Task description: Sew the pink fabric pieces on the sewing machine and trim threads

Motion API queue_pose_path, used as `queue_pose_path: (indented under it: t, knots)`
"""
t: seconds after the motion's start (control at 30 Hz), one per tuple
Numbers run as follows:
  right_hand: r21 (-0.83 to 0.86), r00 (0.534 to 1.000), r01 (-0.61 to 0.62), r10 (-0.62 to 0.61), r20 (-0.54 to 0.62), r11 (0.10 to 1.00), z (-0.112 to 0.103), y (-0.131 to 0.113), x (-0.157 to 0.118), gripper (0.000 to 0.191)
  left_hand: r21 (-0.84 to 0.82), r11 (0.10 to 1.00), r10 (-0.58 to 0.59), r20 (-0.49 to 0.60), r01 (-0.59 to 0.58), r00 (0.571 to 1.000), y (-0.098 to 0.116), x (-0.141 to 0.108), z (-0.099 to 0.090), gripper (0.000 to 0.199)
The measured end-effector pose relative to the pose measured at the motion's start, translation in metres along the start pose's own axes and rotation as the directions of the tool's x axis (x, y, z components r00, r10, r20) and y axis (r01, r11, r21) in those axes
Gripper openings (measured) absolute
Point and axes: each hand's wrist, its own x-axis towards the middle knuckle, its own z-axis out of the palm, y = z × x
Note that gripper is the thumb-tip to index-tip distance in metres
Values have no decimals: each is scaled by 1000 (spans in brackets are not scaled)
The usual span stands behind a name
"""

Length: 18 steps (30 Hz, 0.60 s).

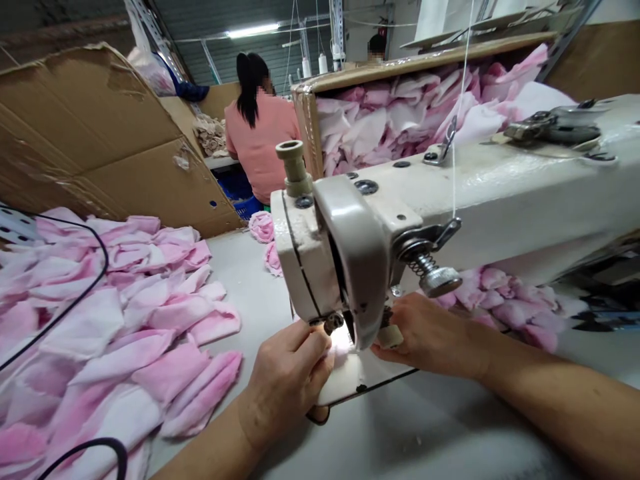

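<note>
Left hand [287, 380] is pinching pink fabric [343, 357] under the sewing machine [480, 200] foot; right hand [430, 337] is resting beside the foot, fingers extended, grip unclear; fabric pile [115, 333] is lying left on the table [425, 427].

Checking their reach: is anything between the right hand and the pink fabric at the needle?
Yes, from this view: the lower end of the sewing machine's head stands between the right hand and the pale pink fabric, which lies beside the left hand.
</note>
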Motion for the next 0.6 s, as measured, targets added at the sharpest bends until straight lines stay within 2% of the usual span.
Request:
queue_pose_path:
  t: [0.13,0.3,0.6]
  knots:
    - [-7,999,27,-27,40,1000,-1,-8,1,27,41,998,43,28,-44,999,-1,-1,-1,16]
    - [-13,993,116,-116,22,993,1,-8,-2,38,128,982,139,-9,-136,990,-2,-2,6,19]
    - [-34,993,118,-117,6,992,0,-9,-2,40,208,965,156,38,-161,987,3,3,4,25]
